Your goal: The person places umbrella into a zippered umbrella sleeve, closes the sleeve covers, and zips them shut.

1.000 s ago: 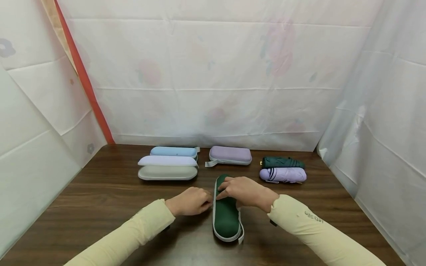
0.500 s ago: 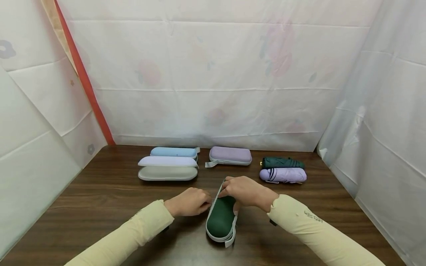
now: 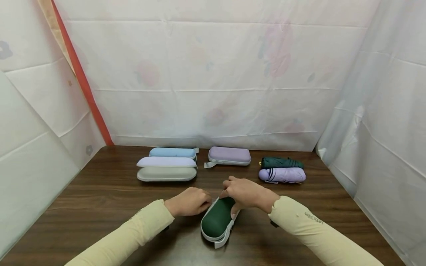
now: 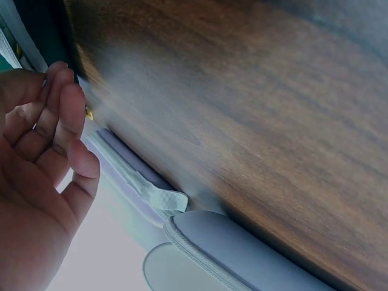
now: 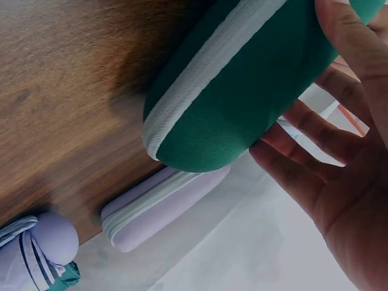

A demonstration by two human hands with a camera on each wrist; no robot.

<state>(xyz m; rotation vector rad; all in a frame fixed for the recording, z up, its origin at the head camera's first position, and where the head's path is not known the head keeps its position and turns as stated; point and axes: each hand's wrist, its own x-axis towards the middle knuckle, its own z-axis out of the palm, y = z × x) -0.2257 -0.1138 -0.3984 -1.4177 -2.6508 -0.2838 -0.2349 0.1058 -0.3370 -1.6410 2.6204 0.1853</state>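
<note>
A dark green zip case (image 3: pixel 217 220) with a white zipper band and pull tab lies slanted on the wooden table. My right hand (image 3: pixel 244 193) grips its far part from above, thumb on the near right side and fingers over the far end. In the right wrist view, the case (image 5: pixel 242 91) shows its rounded end and zipper, with the hand (image 5: pixel 345 151) around one side. My left hand (image 3: pixel 190 202) stays by the case's left edge, fingers loosely curled. Nothing shows between those fingers in the left wrist view, where the hand (image 4: pixel 45 145) is seen palm side.
A pale lavender-and-grey case (image 3: pixel 167 173) stands ajar at the back left, before a light blue case (image 3: pixel 173 152). Behind the hands lies a purple zip case (image 3: pixel 229 155). Folded umbrellas, one lavender (image 3: pixel 283 175) and one dark green (image 3: pixel 282 162), sit at right. White sheets surround the table.
My right hand has turned the green case so its near end swung left and its far end is more covered. The left hand has hardly moved.
</note>
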